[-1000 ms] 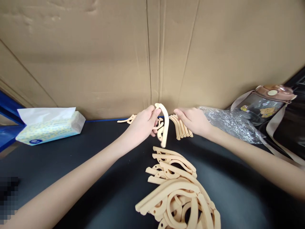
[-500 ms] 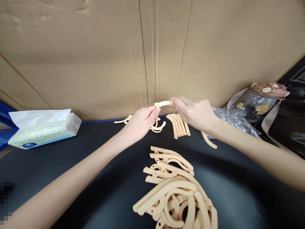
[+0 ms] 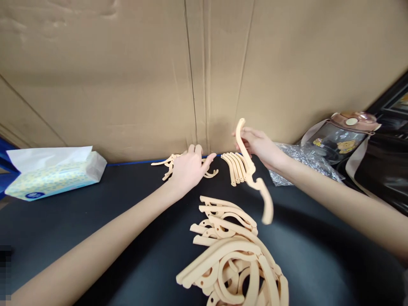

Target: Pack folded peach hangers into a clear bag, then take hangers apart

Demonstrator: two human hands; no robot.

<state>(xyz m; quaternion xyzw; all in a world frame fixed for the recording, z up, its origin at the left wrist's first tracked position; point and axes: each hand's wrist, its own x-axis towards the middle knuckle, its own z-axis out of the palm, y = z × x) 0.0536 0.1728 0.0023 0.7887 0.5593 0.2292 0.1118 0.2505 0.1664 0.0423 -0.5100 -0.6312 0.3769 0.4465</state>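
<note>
My right hand (image 3: 258, 146) holds up a beige folding-hanger piece (image 3: 244, 146), its jointed arms hanging down toward the table. The lower arm is slightly blurred. My left hand (image 3: 189, 165), thumb and fingers apart, is over a small group of beige hanger parts (image 3: 168, 161) at the table's back edge and hides some of them. Hook-shaped parts (image 3: 211, 173) show beside the left thumb. A row of curved hanger arms (image 3: 235, 168) lies side by side just left of my right hand. Nearer to me lies a heap of beige folding hangers (image 3: 236, 250).
A tissue pack (image 3: 57, 172) lies at the left on the black table (image 3: 134, 272). At the right are clear plastic wrap (image 3: 299, 163) and a strapped drinking bottle (image 3: 344, 138). A cardboard wall (image 3: 127, 85) stands behind the table.
My hands have moved apart. The left let go of the hanger piece and dropped to the loose parts. The right kept the piece, which turned from roughly level to hanging downward.
</note>
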